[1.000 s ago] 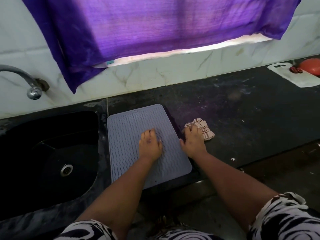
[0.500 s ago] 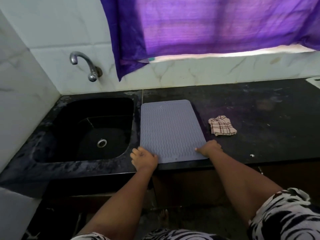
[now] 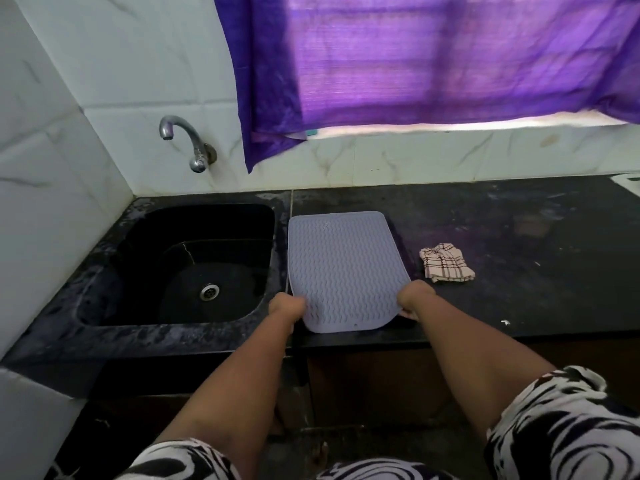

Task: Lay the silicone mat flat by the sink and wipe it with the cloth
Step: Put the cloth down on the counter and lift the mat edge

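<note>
A grey-lilac silicone mat (image 3: 346, 268) with a wavy ribbed surface lies on the black counter just right of the sink (image 3: 104, 317). Its near end is raised a little off the counter and curves inward. My left hand (image 3: 286, 305) grips the near left corner. My right hand (image 3: 414, 299) grips the near right corner, fingers curled under the edge. A crumpled cream cloth (image 3: 445, 263) with dark checks lies on the counter to the right of the mat, apart from both hands.
A chrome tap (image 3: 188, 142) juts from the tiled wall above the sink. A purple curtain (image 3: 433, 64) hangs over the window behind the counter (image 3: 536, 237). A white object (image 3: 628, 183) shows at the far right edge.
Both hands slid from the mat's middle and the cloth to its near corners and closed on them. The near end has lifted. The view has shifted left.
</note>
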`<control>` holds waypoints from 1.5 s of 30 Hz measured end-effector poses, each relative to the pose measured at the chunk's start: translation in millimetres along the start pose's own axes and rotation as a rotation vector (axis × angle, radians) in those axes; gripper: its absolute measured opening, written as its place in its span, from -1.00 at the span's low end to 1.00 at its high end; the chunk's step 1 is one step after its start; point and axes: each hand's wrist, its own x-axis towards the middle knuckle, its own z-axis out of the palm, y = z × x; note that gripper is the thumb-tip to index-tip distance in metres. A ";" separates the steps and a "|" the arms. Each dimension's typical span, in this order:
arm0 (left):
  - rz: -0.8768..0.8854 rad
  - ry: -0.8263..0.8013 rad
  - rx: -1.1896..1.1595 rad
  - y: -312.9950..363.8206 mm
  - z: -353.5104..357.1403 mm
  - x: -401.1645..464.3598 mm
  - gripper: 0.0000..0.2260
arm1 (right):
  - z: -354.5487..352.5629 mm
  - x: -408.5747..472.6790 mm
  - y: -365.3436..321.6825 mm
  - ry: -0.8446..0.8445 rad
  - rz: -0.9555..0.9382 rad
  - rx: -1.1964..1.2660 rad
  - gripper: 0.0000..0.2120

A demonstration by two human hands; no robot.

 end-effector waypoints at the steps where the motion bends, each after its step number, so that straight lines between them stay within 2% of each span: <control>1: -0.008 -0.059 -0.136 5.8 -0.8 -1.9 -0.66 | -1.6 -1.3 -1.9 -0.050 0.013 0.089 -0.71; 4: -0.002 -0.184 -0.389 29.3 -6.6 -3.8 -0.77 | -13.5 -5.0 -11.8 -0.237 0.009 0.244 -0.80; 7: 0.003 -0.294 -0.492 56.0 -11.8 -7.7 -0.83 | -30.3 -7.7 -34.6 -0.399 0.052 0.313 -0.69; 9: -0.009 -0.314 -0.513 80.3 -17.3 -10.1 -0.90 | -38.1 -9.7 -58.9 -0.435 0.040 0.298 -0.68; 14: 0.053 -0.294 -0.547 181.4 -58.5 -1.7 -0.83 | -46.6 -14.1 -154.1 -0.422 -0.115 0.489 -0.75; 17: 0.151 -0.317 -0.664 246.1 -85.2 3.3 -0.79 | -52.4 -25.1 -221.1 -0.385 -0.277 0.602 -0.76; 21: 0.320 -0.293 -0.909 310.9 -115.9 8.6 -0.70 | -68.0 -33.9 -288.3 -0.249 -0.498 0.736 -0.77; 25: 0.510 -0.217 -0.982 337.8 -143.9 16.7 -0.84 | -89.9 -35.8 -322.4 -0.119 -0.613 0.824 -0.73; 28: 0.539 -0.215 -1.018 324.6 -148.7 18.8 -0.86 | -95.9 -30.7 -316.9 -0.044 -0.600 0.850 -0.77; 32: 0.488 -0.231 -0.926 264.5 -121.6 21.1 -0.82 | -80.0 -9.7 -261.0 0.022 -0.496 0.856 -0.81; 36: 0.400 -0.207 -0.877 173.2 -70.5 25.8 -0.74 | -37.6 17.5 -168.3 0.160 -0.341 0.607 -0.90; 39: 0.257 -0.164 -0.689 98.5 -33.0 35.7 -0.78 | -10.5 37.6 -93.1 0.224 -0.235 0.438 -0.90; 42: 0.167 -0.117 -0.553 43.3 -12.8 41.9 -0.85 | 1.7 48.5 -44.2 0.189 -0.172 0.362 -0.83; 45: 0.163 -0.080 -0.469 18.5 -8.4 39.6 -0.84 | 4.0 51.7 -23.7 0.169 -0.197 0.275 -0.77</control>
